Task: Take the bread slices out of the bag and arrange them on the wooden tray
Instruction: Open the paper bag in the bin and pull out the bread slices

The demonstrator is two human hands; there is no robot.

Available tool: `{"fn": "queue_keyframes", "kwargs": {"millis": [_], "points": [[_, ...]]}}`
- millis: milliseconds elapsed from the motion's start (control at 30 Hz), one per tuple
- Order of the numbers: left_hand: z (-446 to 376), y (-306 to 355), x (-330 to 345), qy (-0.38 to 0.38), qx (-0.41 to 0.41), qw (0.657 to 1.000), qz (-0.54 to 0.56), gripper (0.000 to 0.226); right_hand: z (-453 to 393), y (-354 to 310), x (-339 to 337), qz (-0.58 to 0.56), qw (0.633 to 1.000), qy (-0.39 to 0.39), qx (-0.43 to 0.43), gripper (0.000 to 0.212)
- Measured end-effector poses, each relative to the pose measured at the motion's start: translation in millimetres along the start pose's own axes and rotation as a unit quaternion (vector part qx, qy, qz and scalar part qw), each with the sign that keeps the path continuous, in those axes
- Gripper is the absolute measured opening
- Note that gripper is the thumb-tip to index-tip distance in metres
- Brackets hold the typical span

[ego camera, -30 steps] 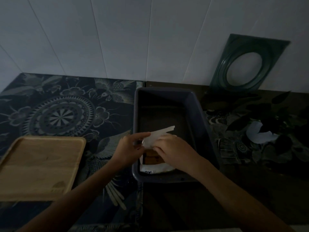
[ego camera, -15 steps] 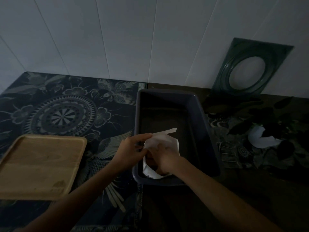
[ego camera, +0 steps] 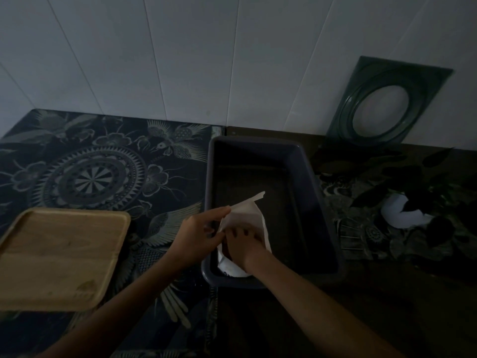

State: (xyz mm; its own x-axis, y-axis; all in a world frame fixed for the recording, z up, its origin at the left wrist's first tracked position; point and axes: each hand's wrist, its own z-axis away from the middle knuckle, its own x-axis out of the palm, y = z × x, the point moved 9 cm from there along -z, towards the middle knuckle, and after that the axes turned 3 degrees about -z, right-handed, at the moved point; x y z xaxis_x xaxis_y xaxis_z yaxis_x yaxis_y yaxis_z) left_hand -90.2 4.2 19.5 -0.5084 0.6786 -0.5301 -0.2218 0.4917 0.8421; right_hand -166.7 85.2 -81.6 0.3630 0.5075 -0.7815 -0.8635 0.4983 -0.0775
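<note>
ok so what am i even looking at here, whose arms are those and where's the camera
The camera sits on a person's head and looks forward and down, so the two bare arms coming in from the bottom are that person's own. There is no robot here.

The left hand pinches the edge of a white bag and holds it open. The right hand reaches into the bag; what it grips is hidden. The bag lies in a dark bin on a patterned cloth. To the left is a bare wooden tray, where the bread is meant to go. A dark frame with an oval hole leans on the wall.
</note>
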Motion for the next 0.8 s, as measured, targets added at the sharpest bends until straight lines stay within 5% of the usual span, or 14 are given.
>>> {"fn": "queue_keyframes", "kwargs": {"millis": [267, 600, 800], "points": [[11, -1, 8, -0.007, 0.011, 1.000, -0.011, 0.058, -2, 4, 6, -0.013, 0.998, 0.066, 0.005, 0.060], [16, -1, 8, -0.004, 0.016, 1.000, -0.007, 0.058, -1, 4, 11, -0.058, 0.997, 0.055, 0.000, 0.063], [14, -3, 5, 0.014, 0.004, 1.000, 0.024, 0.042, -3, 8, 4, -0.081, 0.991, 0.107, -0.015, 0.047]]}}
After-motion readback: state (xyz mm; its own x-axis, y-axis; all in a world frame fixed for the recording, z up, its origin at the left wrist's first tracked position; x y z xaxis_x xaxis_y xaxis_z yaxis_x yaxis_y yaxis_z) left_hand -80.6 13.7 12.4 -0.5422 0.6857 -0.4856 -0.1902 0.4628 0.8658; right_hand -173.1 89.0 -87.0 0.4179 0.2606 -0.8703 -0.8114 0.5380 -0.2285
